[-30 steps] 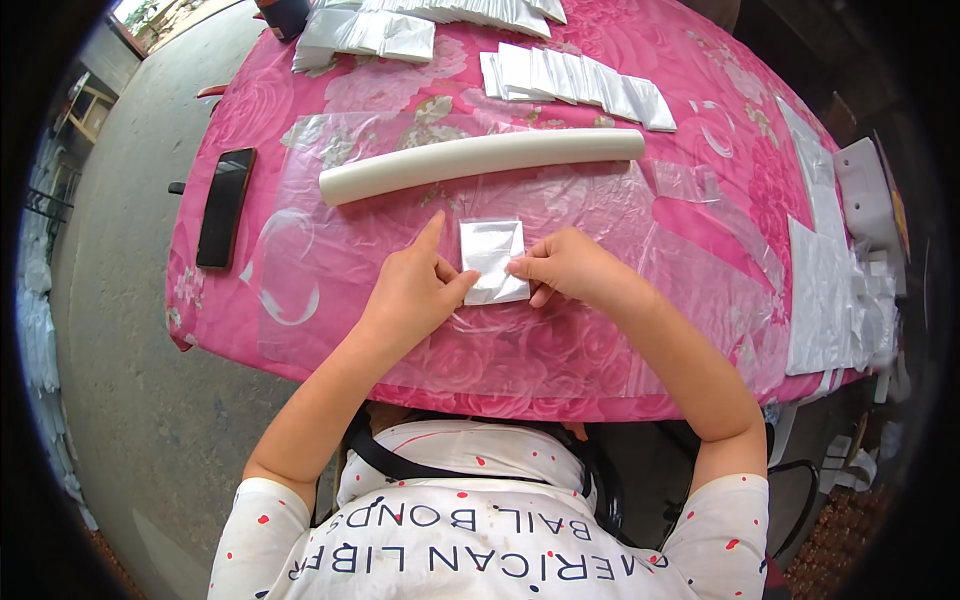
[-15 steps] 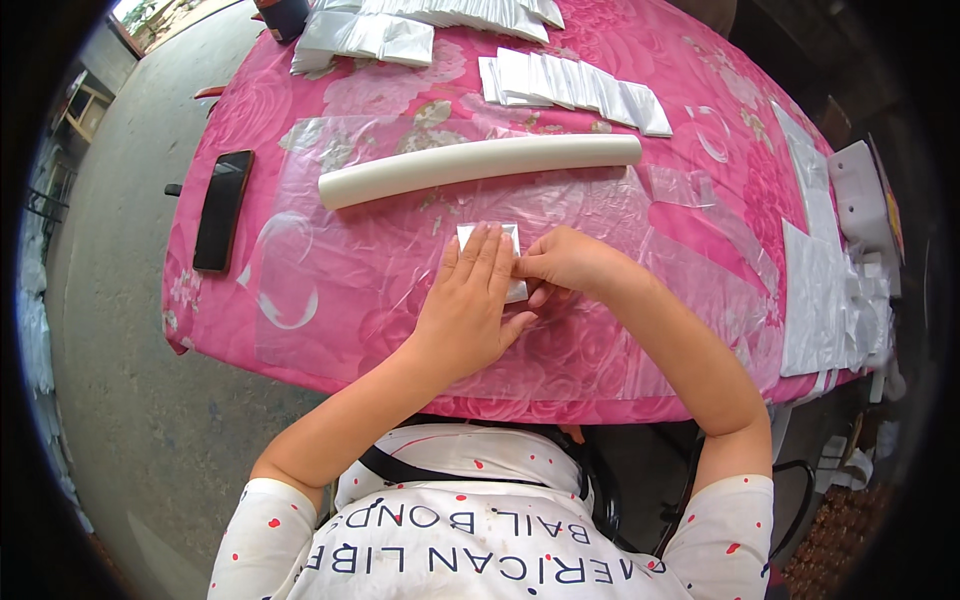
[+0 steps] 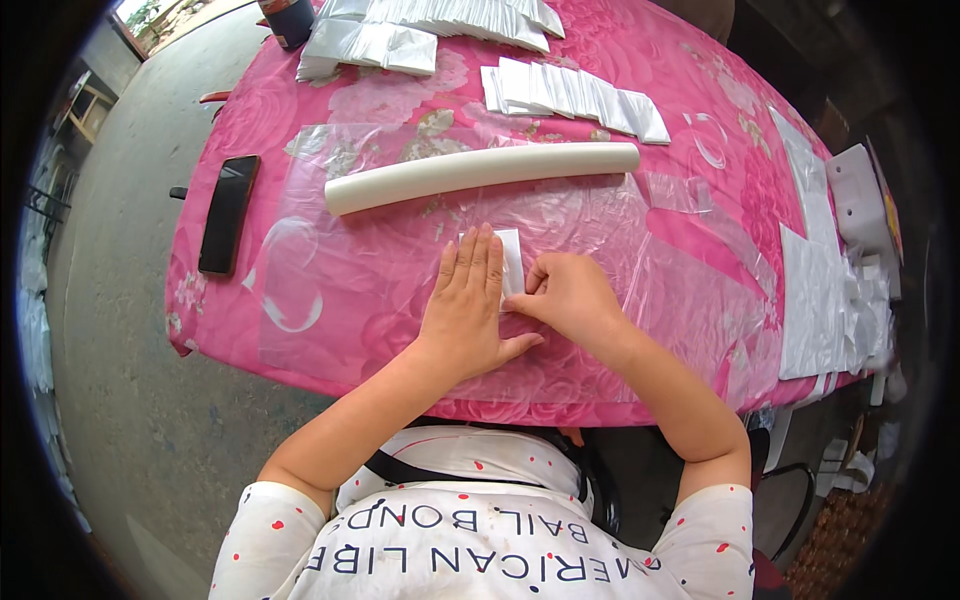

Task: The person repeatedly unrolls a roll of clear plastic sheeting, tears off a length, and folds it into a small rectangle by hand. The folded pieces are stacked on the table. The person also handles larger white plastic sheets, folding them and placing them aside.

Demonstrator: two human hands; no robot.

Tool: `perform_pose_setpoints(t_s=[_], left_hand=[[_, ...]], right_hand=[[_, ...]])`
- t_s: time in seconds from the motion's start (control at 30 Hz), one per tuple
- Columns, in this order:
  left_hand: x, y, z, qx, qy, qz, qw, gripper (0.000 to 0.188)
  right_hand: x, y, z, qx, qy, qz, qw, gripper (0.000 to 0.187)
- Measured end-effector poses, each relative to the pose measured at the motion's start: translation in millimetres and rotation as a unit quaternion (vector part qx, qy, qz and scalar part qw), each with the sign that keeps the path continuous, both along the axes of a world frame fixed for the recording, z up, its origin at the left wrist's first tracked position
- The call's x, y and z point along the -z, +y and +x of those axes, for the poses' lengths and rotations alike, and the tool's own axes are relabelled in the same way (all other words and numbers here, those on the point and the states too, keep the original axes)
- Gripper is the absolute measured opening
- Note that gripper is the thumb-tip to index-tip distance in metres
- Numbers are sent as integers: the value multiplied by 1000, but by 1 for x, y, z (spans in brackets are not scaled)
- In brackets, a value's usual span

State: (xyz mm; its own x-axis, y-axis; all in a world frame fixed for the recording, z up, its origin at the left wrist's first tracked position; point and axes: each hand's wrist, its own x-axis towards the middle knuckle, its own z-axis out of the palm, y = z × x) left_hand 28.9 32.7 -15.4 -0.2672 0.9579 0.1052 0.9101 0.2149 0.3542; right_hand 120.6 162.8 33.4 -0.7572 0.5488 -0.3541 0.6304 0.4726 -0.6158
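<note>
A small folded white plastic bag lies on a clear plastic sheet in front of me. My left hand rests flat over it, fingers stretched and thumb out, hiding its left part. Beside it on the right, my right hand has thumb and bent forefinger pinched at the bag's lower right edge. Just beyond both hands, a long, slightly curved white roller or tube lies crosswise on the sheet.
Folded white bags are fanned in a row and piled at the back. A dark phone lies left, near a dark container. Flat white bags hang over the right edge of the pink flowered tablecloth, by a white plastic object.
My right hand has shifted slightly down and right, now pinching the bag lower. The bag looks narrower and more of its right side shows. My left hand stays flat on it.
</note>
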Motion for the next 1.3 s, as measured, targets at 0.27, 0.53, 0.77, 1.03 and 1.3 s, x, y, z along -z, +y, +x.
perform_pose_setpoints(t_s=[0.27,0.53,0.77,1.03,1.3], left_hand=[[-4,-5,-1,13,0,44,999,107],[-25,-101,-3,6,-509,68,858,45],[-1,-174,16,-228,-729,-38,645,28],[-1,-179,15,-319,-703,22,635,14],[-47,-142,2,-10,-176,92,980,15]], right_hand=[[-11,6,20,-83,-36,126,988,20],[24,-16,-19,-216,226,288,905,47],[47,-79,-31,-204,153,224,941,74],[32,-162,-4,-284,214,85,931,65],[-21,-84,12,-442,207,262,833,7]])
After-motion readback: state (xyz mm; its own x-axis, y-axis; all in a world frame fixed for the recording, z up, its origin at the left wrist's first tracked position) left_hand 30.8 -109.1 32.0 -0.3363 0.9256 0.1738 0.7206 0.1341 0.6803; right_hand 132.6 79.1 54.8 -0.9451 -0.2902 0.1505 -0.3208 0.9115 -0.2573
